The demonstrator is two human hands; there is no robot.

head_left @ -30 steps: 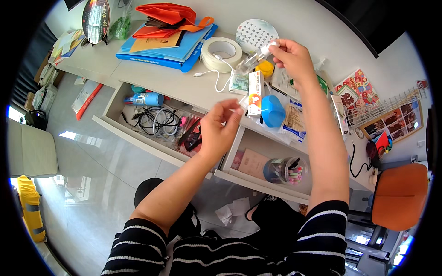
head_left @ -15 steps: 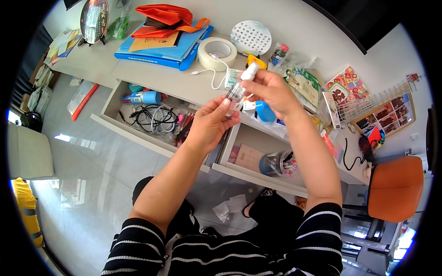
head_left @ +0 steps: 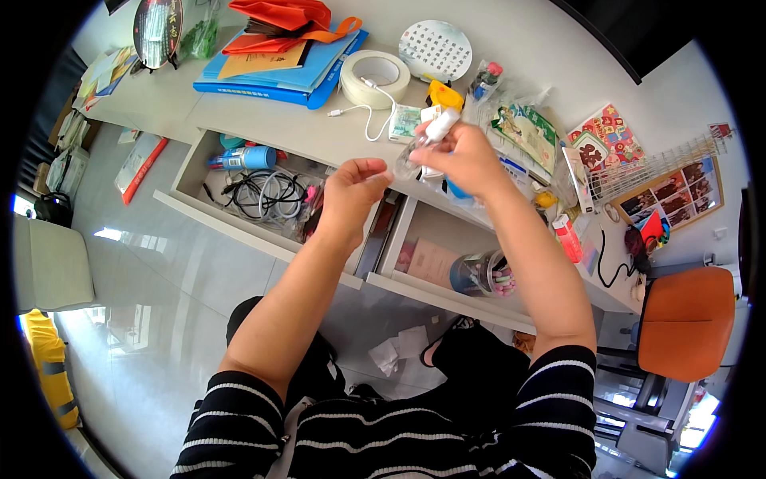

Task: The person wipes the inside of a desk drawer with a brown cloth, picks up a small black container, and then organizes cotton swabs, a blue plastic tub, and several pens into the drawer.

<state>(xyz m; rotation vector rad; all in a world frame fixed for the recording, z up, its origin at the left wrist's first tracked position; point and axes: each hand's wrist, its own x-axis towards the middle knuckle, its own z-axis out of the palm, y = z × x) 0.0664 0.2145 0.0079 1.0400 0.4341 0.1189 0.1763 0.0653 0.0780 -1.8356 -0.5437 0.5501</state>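
My right hand (head_left: 467, 160) grips a small clear bottle with a white cap (head_left: 427, 137), held tilted above the desk's front edge. My left hand (head_left: 355, 188) hovers just left of the bottle's lower end, thumb and fingers pinched together; I cannot tell whether it holds anything. Both hands are over the open drawers (head_left: 239, 231) of a white desk (head_left: 144, 104). The left drawer holds black cables (head_left: 267, 191) and a blue tube (head_left: 247, 157).
On the desk lie a roll of white tape (head_left: 373, 77), a white cable (head_left: 375, 120), blue folders (head_left: 279, 76) under an orange bag (head_left: 291, 16), a round white disc (head_left: 436, 49) and packets (head_left: 527, 132). An orange chair (head_left: 686, 319) stands right. A pen cup (head_left: 483, 275) sits in the right drawer.
My right hand has brought the bottle from over the desk back toward me, near my left hand. My left hand has risen slightly to meet it.
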